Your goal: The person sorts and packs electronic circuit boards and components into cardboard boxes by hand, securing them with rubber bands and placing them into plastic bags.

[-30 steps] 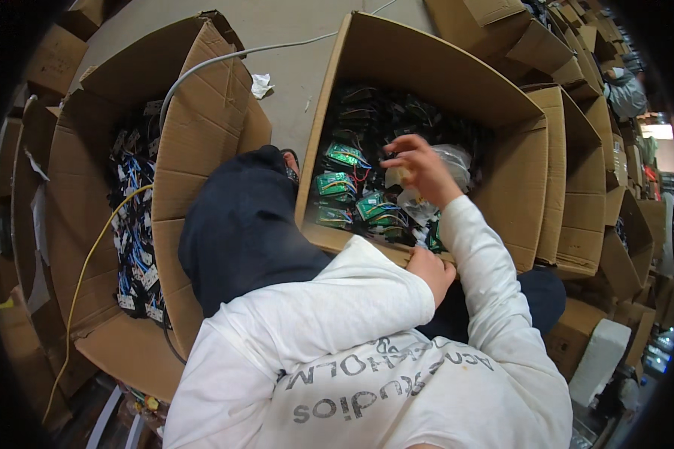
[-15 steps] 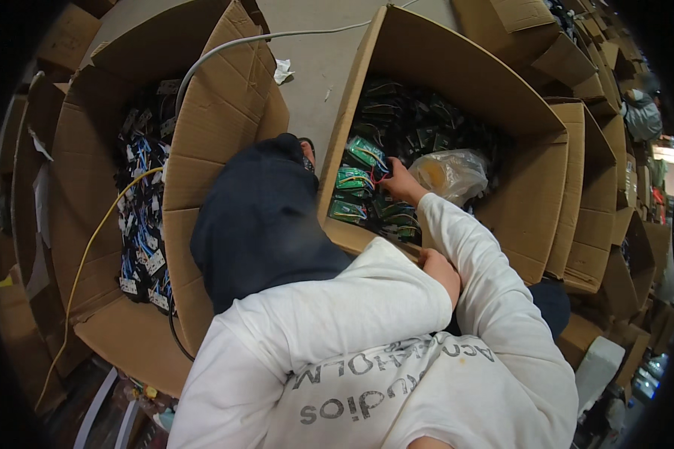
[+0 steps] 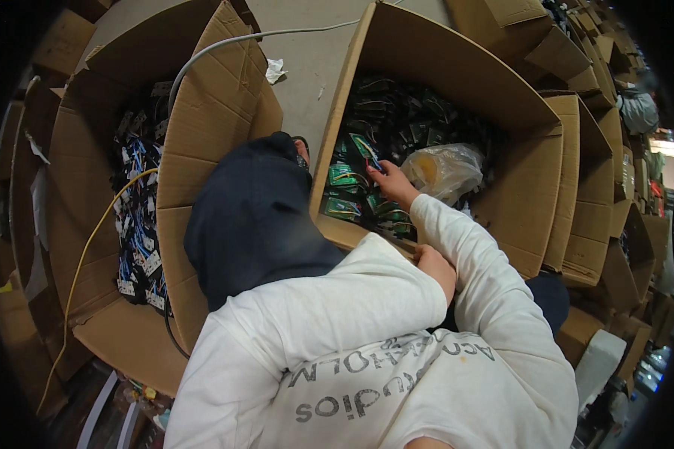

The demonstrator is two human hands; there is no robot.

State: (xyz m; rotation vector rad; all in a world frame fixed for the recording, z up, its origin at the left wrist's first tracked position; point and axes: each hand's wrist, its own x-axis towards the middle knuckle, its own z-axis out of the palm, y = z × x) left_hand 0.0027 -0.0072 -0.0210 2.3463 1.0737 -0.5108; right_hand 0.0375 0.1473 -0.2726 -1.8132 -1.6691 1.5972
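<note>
My right hand reaches into a deep cardboard box, its fingers closed on the wired end of a small green circuit board. The board is tilted, narrow side toward me, above rows of similar boards. Just to the near left lie other green boards with yellow and red wires. My left hand is at the near rim of the same box, beside my right sleeve. Its fingers look curled over the cardboard edge, partly hidden. A clear plastic bag with something yellowish inside sits right of my right hand.
Another open box stands left of my leg, holding black parts with blue and white wires. A grey cable runs across the top; a yellow cable hangs at left. More cardboard boxes crowd the right.
My right hand has drawn slightly toward me, and the circuit board has come up and turned more edge-on. The view has shifted a little; my left hand keeps its place at the rim.
</note>
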